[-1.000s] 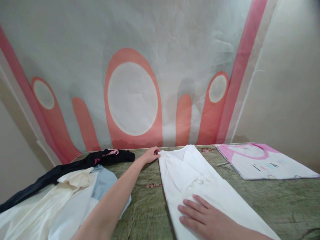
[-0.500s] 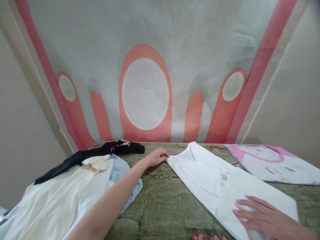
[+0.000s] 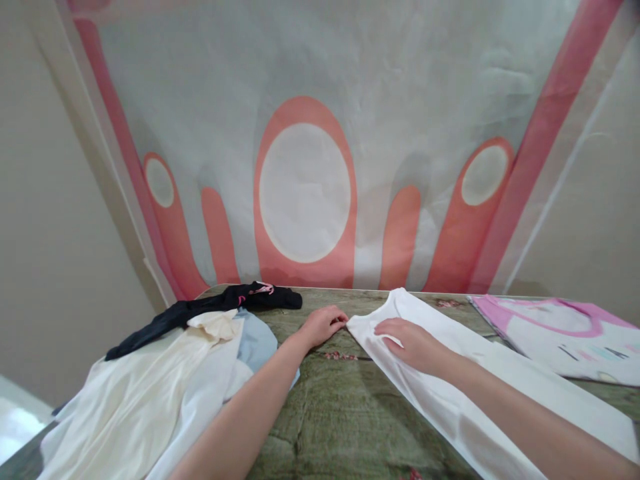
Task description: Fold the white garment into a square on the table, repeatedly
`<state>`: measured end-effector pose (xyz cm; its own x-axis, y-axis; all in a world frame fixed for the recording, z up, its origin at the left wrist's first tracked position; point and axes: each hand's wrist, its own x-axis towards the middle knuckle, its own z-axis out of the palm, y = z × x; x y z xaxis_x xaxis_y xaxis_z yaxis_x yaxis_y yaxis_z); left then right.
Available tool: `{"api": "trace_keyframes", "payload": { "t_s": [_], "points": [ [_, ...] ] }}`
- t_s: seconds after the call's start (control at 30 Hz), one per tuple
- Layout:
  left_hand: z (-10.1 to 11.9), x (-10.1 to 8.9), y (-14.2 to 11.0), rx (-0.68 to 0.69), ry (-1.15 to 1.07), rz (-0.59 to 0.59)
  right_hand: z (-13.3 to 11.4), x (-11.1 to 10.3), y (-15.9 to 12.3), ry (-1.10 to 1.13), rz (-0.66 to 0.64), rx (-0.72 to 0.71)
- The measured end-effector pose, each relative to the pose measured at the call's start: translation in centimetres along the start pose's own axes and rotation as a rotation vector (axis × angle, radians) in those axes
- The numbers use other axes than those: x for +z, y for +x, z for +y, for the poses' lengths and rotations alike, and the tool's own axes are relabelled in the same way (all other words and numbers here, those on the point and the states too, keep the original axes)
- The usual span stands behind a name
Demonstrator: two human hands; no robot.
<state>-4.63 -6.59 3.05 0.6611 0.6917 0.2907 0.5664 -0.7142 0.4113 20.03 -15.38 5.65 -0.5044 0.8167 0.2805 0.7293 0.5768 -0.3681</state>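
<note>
A white garment lies folded into a long strip across the green table, running from the far middle toward the near right. My left hand pinches its far left corner, fingers closed on the cloth. Just to the right, my right hand rests on the garment's far end, fingers curved down onto the fabric.
A heap of cream, white and pale blue clothes covers the table's left side, with a black garment along its far edge. A folded white and pink shirt lies at the right. A banner with orange shapes hangs behind the table.
My right hand has slid from the garment's near end up to its far end, beside my left hand. The view has shifted left.
</note>
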Motion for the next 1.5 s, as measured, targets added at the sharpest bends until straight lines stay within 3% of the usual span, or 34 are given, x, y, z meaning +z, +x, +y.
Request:
{"api": "trace_keyframes", "payload": {
  "t_s": [0.17, 0.4, 0.67, 1.23, 1.5],
  "points": [
    [-0.1, 0.2, -0.1, 0.041, 0.035, 0.004, 1.6, 3.5, 3.8, 0.022, 0.062, 0.058],
    [-0.1, 0.5, -0.1, 0.087, 0.072, 0.001, 2.3, 5.8, 3.1, -0.028, 0.152, 0.065],
    [0.0, 0.5, -0.2, 0.101, 0.146, -0.033, 2.1, 6.2, 2.9, -0.051, 0.198, 0.037],
    [0.5, 0.4, 0.3, 0.000, 0.262, -0.035, 2.3, 6.5, 2.7, -0.022, 0.279, -0.013],
    [0.2, 0.7, 0.3, -0.022, 0.195, 0.001, 2.5, 6.7, 2.7, -0.033, 0.291, -0.005]
  ]
}}
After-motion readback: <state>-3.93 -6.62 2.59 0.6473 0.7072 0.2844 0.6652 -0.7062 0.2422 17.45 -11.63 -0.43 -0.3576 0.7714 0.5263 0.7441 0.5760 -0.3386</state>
